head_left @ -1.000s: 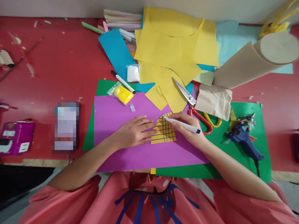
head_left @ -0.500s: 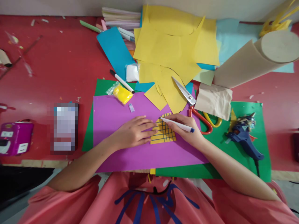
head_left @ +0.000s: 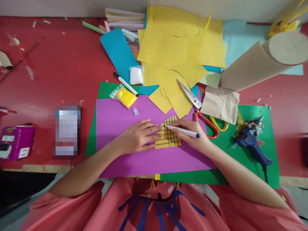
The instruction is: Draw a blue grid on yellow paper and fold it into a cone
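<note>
A small yellow paper piece with a dark blue grid drawn on it lies on the purple sheet. My left hand rests flat and open, its fingertips on the left edge of that piece. In my right hand is a white marker with a blue end, gripped in a pinch. Its tip meets the upper part of the grid. Just beyond my right hand lie scissors with red and yellow handles, blades spread.
A blue glue gun sits on the green sheet at right. Behind are yellow sheets, a brown paper roll, a capped marker, a yellow clay packet and a white packet. A phone lies at left.
The marker tip has shifted slightly down on the yellow piece, and the grid shows more lines. My left hand stays in place.
</note>
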Motion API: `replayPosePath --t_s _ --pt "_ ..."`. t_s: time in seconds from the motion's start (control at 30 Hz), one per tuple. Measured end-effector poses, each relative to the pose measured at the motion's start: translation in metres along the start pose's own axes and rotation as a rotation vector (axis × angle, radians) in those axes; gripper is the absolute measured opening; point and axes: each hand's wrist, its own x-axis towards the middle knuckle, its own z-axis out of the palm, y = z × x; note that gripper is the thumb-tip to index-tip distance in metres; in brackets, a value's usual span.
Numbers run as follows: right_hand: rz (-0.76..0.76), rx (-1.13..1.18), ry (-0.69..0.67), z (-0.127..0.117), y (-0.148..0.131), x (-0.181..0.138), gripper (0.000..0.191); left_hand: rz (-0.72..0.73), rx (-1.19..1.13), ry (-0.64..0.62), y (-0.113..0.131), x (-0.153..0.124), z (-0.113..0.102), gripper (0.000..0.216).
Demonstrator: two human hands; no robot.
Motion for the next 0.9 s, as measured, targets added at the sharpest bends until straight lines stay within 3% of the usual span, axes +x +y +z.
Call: replayPosePath --t_s 0.17,0.9 --pt "-0.033 -0.008 -0.051 -0.002 -0.001 -0.001 0.024 0.006 0.028 0.001 0.001 0.001 -0.001 0.03" --pt "0.094 0.037 -0.171 -0.002 -0.016 -0.005 0.017 0.027 0.04 0.032 -0.001 0.0 0.0 0.028"
